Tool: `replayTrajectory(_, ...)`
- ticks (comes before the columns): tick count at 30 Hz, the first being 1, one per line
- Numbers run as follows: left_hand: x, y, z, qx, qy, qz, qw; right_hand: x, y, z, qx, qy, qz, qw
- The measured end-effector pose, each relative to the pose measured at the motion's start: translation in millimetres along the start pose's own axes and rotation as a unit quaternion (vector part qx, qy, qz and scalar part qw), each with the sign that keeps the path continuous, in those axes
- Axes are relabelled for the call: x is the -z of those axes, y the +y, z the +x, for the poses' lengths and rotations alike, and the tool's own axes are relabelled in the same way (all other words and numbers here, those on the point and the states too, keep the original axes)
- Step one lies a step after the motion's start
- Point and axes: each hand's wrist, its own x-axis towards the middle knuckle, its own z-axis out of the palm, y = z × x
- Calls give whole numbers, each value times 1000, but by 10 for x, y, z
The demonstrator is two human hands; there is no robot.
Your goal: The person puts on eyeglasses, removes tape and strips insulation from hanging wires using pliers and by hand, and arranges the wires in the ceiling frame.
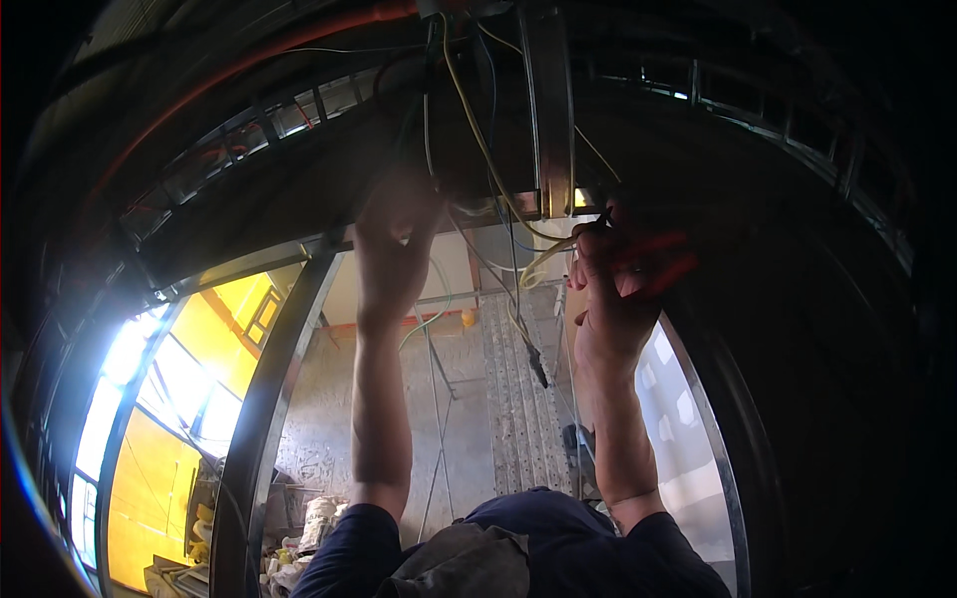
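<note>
My left hand (391, 239) is raised to the dark overhead opening beside hanging wires (462, 85); its fingertips are blurred and shadowed, so I cannot see what they hold. My right hand (608, 279) is wrapped round a red-handled plier-like tool (668, 261), whose dark tip is beside a yellow cable (543, 237) and a metal crossbar (538, 209). A loose cable with a dark end (538, 369) dangles between my forearms. A vertical metal channel (546, 100) runs above the crossbar.
Metal studs (259, 439) frame both sides, with a red-orange conduit (249, 65) overhead. Beyond are perforated scaffold planks (508, 419), thin poles, a grey floor (329, 419) with white sacks (319, 513), a yellow wall (150, 498) with bright windows, and patched white board (683, 429) at right.
</note>
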Motion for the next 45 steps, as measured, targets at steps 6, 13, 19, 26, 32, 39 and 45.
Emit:
replayTrajectory(6,-72,-306,-622,-16,189,182,965,-40,10,-29,11,15,-10,1000)
replayTrajectory(13,92,-660,-497,-1,166,219,962,-37,21,31,50,-16,-8,999)
replayTrajectory(19,170,-733,-669,-23,163,163,973,-62,-63,18,49,-14,-15,999)
replayTrajectory(26,235,-749,-731,-19,189,249,950,-43,-160,20,53,-7,-16,998)
replayTrajectory(32,330,-744,-730,-34,201,262,943,-82,-323,30,81,1,-16,997)
replayTrajectory(39,280,-658,-701,25,181,188,965,-64,-374,56,96,-17,-37,995)
replayTrajectory(45,286,-692,-655,24,154,147,977,-56,-376,81,91,-29,-18,995)
